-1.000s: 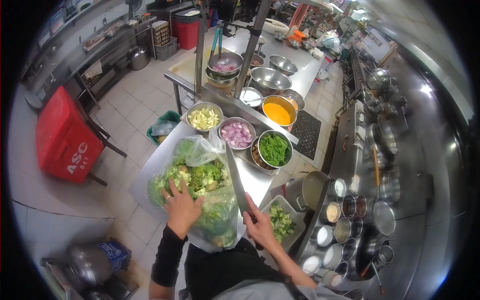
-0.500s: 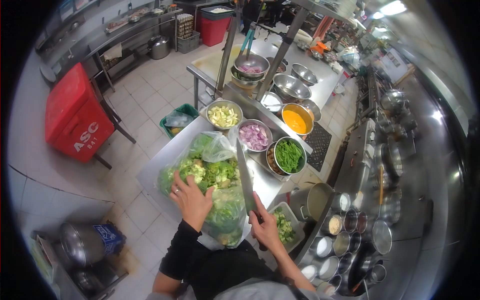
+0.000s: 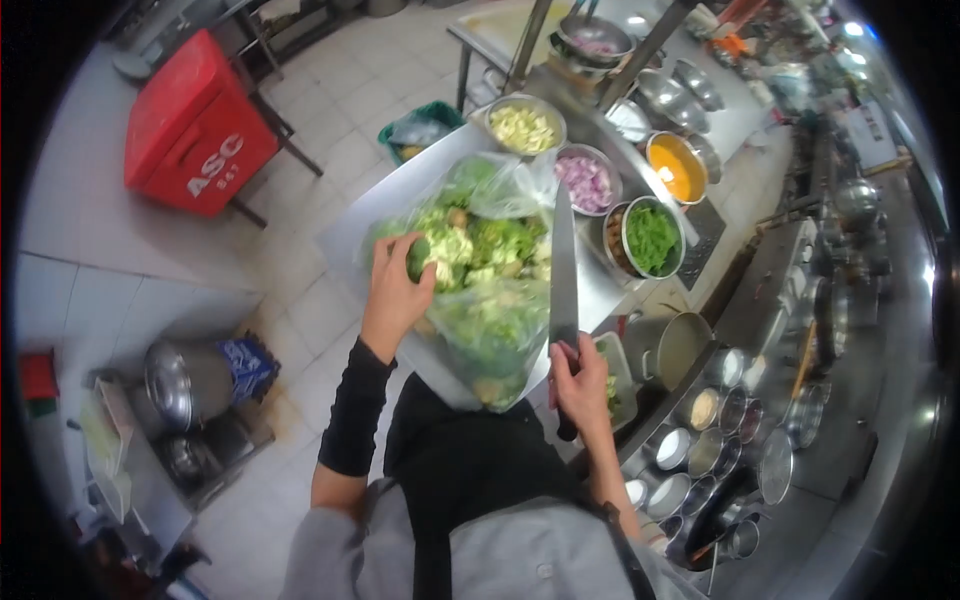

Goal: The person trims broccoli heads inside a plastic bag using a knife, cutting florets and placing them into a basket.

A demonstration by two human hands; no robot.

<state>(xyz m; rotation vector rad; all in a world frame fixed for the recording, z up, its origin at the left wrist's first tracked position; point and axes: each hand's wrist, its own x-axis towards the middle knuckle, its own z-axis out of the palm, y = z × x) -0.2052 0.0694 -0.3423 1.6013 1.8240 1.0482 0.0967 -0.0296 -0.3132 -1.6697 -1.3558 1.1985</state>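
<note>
In the head view a clear plastic bag (image 3: 487, 340) lies open on the steel table, filled with broccoli florets (image 3: 497, 240). My left hand (image 3: 397, 295) is at the bag's left side, fingers and thumb curled around a dark green broccoli piece (image 3: 417, 258). My right hand (image 3: 580, 385) grips the handle of a large kitchen knife (image 3: 564, 270). Its broad blade points away from me, along the right side of the bag.
Behind the bag stand bowls of chopped pale green vegetable (image 3: 522, 127), chopped onion (image 3: 583, 182) and cut greens (image 3: 651, 238), plus one of orange liquid (image 3: 676, 168). A broccoli container (image 3: 618, 385) and large pot (image 3: 677, 350) sit right. A red bin (image 3: 195, 130) stands left.
My view has tilted down and shifted, so the table appears higher and further right. My left hand has gone from spread over the florets to curled around a piece. The knife stays in my right hand.
</note>
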